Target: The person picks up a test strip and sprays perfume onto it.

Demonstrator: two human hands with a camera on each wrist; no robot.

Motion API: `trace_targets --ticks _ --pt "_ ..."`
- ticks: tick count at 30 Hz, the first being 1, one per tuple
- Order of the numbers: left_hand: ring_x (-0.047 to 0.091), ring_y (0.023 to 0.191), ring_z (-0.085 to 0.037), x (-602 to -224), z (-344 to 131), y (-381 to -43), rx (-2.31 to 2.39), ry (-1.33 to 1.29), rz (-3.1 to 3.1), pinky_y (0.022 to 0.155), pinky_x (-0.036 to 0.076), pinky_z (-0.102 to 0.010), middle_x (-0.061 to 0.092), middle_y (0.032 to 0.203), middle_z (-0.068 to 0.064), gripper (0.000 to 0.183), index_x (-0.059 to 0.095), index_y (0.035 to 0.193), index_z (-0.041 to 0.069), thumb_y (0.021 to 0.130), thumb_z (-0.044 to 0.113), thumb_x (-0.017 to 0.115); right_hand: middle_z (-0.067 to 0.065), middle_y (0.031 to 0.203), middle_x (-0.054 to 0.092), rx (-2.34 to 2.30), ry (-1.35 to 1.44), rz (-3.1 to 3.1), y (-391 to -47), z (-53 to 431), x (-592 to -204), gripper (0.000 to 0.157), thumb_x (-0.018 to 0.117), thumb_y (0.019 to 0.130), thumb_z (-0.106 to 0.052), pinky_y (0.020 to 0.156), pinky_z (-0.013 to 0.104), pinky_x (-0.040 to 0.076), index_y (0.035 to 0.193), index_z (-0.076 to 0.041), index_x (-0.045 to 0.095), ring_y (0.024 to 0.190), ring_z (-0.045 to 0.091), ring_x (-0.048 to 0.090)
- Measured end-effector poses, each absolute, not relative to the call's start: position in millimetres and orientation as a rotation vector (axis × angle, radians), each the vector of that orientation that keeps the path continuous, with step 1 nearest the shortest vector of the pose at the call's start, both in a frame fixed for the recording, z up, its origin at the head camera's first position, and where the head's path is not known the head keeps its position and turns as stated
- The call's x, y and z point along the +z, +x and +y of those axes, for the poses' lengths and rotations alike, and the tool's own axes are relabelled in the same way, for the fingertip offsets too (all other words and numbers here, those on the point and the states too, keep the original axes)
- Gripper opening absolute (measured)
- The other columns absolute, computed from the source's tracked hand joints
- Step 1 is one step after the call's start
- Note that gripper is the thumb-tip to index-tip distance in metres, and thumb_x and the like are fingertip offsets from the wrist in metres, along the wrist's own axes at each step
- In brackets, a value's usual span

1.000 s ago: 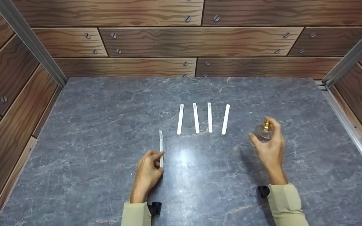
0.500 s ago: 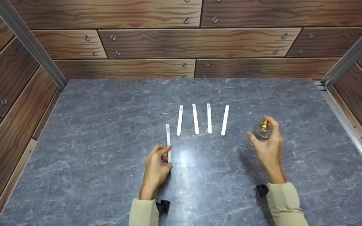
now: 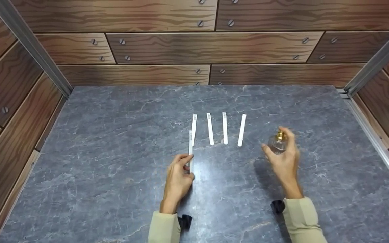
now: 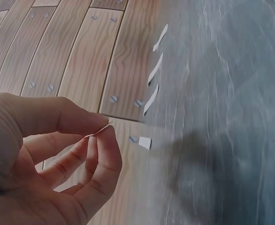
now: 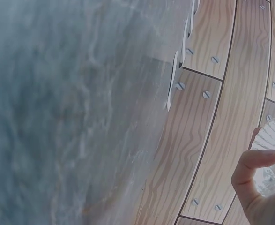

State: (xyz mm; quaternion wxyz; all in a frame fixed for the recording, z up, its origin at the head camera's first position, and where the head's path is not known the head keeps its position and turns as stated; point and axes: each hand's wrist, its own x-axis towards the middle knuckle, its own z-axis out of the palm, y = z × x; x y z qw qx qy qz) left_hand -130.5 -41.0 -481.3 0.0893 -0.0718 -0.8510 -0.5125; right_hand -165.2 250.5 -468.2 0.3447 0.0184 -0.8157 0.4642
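Observation:
My left hand pinches a white paper test strip between thumb and fingers, printed end pointing away from me. In the left wrist view, the strip shows nearly edge-on at the fingertips. On the right, my right hand grips a clear glass perfume bottle with a gold spray top, the index finger on that top. Ribbed glass of the bottle shows at the right wrist view's edge, the thumb against it. The held strip's far end overlaps the leftmost lying strip in the head view.
Several white strips lie in a spaced row on the grey marbled table, among them the rightmost strip. Wood-patterned panels enclose the back and sides, with metal rails along the corners and right edge.
My left hand has moved right and slightly forward with the strip, toward the row. The right hand has shifted slightly left with the perfume bottle. The lying strips keep their places.

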Motion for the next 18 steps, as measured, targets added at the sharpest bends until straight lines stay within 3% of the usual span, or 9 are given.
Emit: trace_targets --ticks 3,8,14,18 --pt "0.058 0.078 -0.017 -479.9 -36.2 -131.7 -1.505 -0.211 -2.525 0.062 0.048 -0.025 0.064 0.118 -0.015 0.056 0.067 0.122 -0.012 0.069 -0.026 0.058 0.032 0.112 0.062 1.221 0.060 -2.116 -165.7 249.7 -468.5 0.068 0.080 0.072 0.015 0.074 0.012 0.047 0.132 0.002 0.051 0.096 0.037 0.061" --pt "0.057 0.078 -0.017 -477.0 -27.8 -134.7 -1.521 -0.220 -2.496 0.061 0.048 -0.024 0.065 0.117 -0.015 0.057 0.067 0.122 -0.012 0.067 -0.027 0.058 0.030 0.111 0.064 1.212 0.051 -2.119 -166.0 249.3 -467.1 0.068 0.081 0.072 0.014 0.071 0.012 0.048 0.132 0.001 0.052 0.093 0.032 0.061" --pt "0.060 0.079 -0.022 -474.9 -18.7 -138.0 -1.550 -0.255 -2.471 0.059 0.049 -0.021 0.066 0.118 -0.017 0.058 0.066 0.122 -0.013 0.067 -0.027 0.057 0.029 0.112 0.063 1.210 0.053 -2.122 -165.7 248.0 -467.0 0.068 0.081 0.072 0.015 0.075 0.012 0.047 0.132 0.001 0.052 0.096 0.033 0.060" --pt "0.061 0.081 -0.023 -473.5 -14.4 -139.5 -1.545 -0.273 -2.482 0.057 0.047 -0.021 0.065 0.121 -0.019 0.058 0.066 0.124 -0.012 0.069 -0.027 0.056 0.029 0.111 0.063 1.203 0.061 -2.126 -165.9 246.7 -467.5 0.068 0.081 0.072 0.015 0.073 0.012 0.047 0.132 0.001 0.053 0.095 0.024 0.060"
